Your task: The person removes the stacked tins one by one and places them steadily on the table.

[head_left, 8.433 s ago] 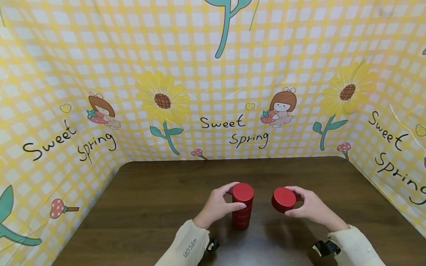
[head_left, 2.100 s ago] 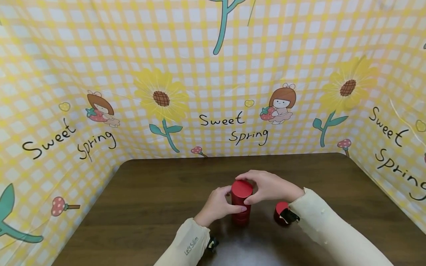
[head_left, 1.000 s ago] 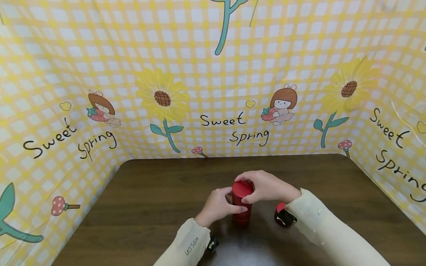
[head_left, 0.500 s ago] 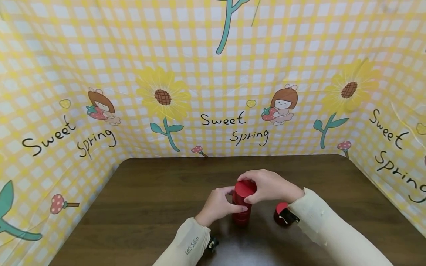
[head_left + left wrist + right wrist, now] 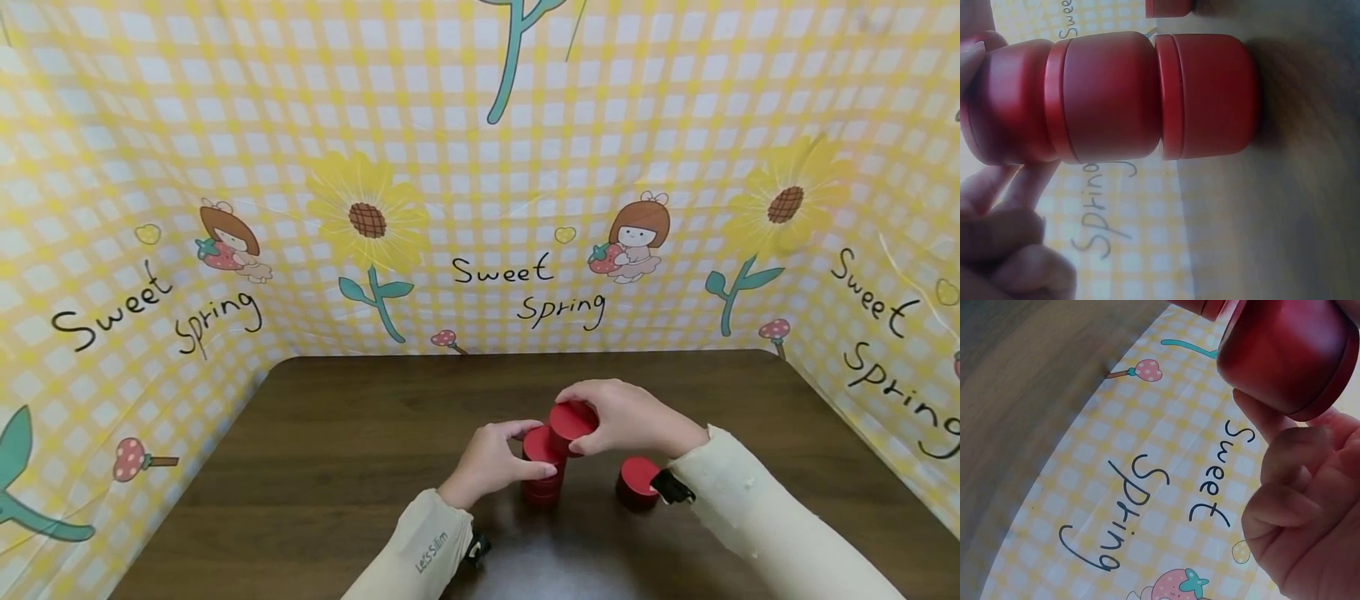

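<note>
A stack of small round red lidded tins [image 5: 542, 493] stands upright on the table, and three of them show in the left wrist view. My left hand [image 5: 483, 468] grips the stack's topmost tin [image 5: 1013, 103], thumb in front and fingers behind. Just above and to the right of the stack, my right hand [image 5: 628, 423] holds another red tin [image 5: 573, 425] by its sides, slightly tilted. In the right wrist view that tin [image 5: 1288, 356] hangs in the fingers, its base uncovered. One more red tin [image 5: 639, 478] stands alone on the table below the right wrist.
The dark wooden table [image 5: 360, 433] is walled in by a yellow checked cloth [image 5: 495, 192] at the back and sides. A black wrist camera [image 5: 673, 487] on the right sleeve overlaps the lone tin's edge in the head view.
The right hand has lifted the top tin off the stack and moved it rightward. The left hand stays on the stack. A tin held mid-air earliest now stands on the table at right.
</note>
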Tool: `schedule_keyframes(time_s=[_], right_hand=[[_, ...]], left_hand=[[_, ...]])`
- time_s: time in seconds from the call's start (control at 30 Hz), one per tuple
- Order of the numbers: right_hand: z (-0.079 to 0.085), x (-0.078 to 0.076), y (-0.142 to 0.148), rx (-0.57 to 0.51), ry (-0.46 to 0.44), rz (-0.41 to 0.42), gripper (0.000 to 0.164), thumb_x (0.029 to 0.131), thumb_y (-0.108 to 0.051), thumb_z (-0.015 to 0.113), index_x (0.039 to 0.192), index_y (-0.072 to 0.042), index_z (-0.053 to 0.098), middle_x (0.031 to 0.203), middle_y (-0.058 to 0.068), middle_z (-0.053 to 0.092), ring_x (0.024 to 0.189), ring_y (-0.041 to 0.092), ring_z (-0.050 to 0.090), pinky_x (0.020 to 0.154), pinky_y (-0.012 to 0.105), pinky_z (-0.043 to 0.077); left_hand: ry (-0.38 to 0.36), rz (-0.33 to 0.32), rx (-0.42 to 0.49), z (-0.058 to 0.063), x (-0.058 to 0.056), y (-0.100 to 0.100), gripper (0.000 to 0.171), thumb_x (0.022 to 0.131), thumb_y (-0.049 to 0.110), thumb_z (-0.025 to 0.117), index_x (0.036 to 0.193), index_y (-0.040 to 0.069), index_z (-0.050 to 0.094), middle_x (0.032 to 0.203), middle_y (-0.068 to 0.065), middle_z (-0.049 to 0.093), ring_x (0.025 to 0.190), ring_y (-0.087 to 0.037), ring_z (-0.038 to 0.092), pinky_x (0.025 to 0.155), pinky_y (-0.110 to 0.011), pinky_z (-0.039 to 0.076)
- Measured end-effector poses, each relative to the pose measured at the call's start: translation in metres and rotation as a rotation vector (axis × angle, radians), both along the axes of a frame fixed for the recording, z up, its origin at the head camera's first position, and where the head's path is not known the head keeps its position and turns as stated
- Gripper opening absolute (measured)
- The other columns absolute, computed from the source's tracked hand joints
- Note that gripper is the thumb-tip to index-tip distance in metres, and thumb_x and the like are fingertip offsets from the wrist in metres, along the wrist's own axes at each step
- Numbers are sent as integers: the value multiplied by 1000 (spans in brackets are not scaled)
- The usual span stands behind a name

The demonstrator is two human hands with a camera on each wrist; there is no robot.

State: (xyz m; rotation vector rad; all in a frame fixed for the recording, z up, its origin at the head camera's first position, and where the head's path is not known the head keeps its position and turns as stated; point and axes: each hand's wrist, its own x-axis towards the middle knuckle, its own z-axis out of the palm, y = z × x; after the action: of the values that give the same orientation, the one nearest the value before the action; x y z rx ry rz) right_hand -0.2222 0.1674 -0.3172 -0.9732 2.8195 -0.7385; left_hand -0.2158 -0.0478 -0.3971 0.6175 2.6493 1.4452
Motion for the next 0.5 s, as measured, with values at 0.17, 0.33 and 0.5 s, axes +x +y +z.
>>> schedule_keyframes(time_s=[0.17, 0.33, 0.5], right_hand=[[0, 0, 6, 2, 1, 19, 45, 72, -22, 78, 112, -9, 65, 95, -5, 61, 79, 12, 54, 66, 26, 49], [0, 0, 12, -2, 26, -6, 49, 69, -23, 81, 113, -9, 64, 97, -3, 62, 82, 13, 54, 66, 27, 49], [-3, 1, 22, -3, 47, -53, 53, 68, -23, 81, 115, -7, 63, 99, -1, 62, 84, 15, 55, 67, 28, 49]], left_hand=[[-14, 5, -12, 1, 1, 1, 51, 74, 27, 83, 119, 9, 68, 104, -3, 69, 92, -19, 59, 73, -31, 49], [-26, 12, -13, 1, 1, 1, 51, 73, 27, 83, 119, 10, 67, 104, -2, 69, 91, -18, 58, 72, -31, 48], [-16, 22, -16, 0, 0, 1, 52, 73, 27, 84, 119, 10, 67, 100, -1, 68, 88, -17, 58, 70, -30, 48]])
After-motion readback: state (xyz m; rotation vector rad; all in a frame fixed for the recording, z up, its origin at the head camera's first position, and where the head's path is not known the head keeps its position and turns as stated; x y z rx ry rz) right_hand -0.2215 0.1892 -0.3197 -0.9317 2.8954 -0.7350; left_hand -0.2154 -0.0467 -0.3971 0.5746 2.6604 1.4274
